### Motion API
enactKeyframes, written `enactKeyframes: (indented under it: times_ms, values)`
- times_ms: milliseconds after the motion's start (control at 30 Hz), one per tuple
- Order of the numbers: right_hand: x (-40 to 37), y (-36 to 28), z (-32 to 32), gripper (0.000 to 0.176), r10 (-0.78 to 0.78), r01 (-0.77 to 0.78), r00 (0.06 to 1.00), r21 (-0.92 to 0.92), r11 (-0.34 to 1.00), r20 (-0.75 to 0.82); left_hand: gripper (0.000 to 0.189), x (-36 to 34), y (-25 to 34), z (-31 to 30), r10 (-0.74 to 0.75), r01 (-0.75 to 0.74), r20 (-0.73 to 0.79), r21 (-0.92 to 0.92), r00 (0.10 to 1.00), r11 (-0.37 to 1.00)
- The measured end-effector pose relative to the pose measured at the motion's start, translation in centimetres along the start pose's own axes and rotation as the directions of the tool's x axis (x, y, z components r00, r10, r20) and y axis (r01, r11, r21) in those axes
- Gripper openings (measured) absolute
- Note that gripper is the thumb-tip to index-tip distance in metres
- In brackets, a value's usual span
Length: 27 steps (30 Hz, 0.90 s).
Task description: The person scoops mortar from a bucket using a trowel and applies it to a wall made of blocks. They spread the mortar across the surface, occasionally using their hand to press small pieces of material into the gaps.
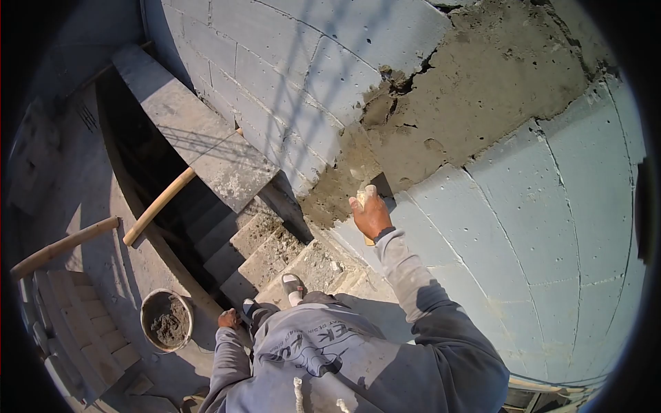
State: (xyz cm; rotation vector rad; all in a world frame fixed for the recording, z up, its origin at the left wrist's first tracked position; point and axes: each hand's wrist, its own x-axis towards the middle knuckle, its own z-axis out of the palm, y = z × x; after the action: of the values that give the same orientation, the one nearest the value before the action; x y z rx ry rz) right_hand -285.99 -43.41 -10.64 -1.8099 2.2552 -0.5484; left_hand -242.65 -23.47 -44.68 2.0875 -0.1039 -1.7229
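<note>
Leftmost, I see a round, pale-rimmed bucket (142, 318) of wet grey mortar (169, 321); it looks heavy, best taken by the rim. My left hand (229, 318) is curled near the leg, its contents unclear to me. Past the rough concrete steps (255, 241), my right hand (374, 216) wraps the pale-handled flat trowel (369, 241) against the wall, probably light, stiff, and surest by the handle. Soft-looking, cracked mortar coating (475, 96) runs up the blue-grey block wall (509, 227), with open room rightward.
</note>
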Motion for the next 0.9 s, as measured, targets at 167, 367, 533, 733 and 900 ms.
enactKeyframes:
  times_ms: [167, 367, 533, 733, 900]
  values:
    - [1.8, -4.1, -6.6, 0.043, 0.041, -0.061, 0.993, -0.187, 0.981, -0.112, 0.025, 2.5, -0.9, -0.9, 0.075, -0.105, 0.197, 0.148, 0.978, 0.983]
    - [2.3, -4.4, -11.2, 0.045, 0.199, -0.242, 0.965, -0.276, 0.93, -0.173, 0.021, 3.6, 3.5, 4.1, 0.253, -0.228, 0.134, -0.18, 0.958, 0.957]
    - [-0.5, -4.3, -10.4, 0.045, 0.247, -0.302, 0.928, -0.177, 0.937, -0.279, 0.031, 4.9, 8.0, 4.0, 0.331, -0.364, 0.279, 0.071, 0.901, 0.929]
    - [-6.9, -2.4, -6.2, 0.049, 0.315, -0.363, 0.897, -0.11, 0.925, -0.311, 0.033, 10.2, 3.8, -1.6, 0.378, -0.37, 0.259, -0.081, 0.889, 0.926]
    - [-10.7, -3.0, -0.2, 0.053, 0.327, -0.32, 0.945, -0.14, 0.937, 0.026, 0.041, 7.6, -1.4, -9.1, 0.091, -0.108, 0.116, 0.146, 0.989, 0.983]
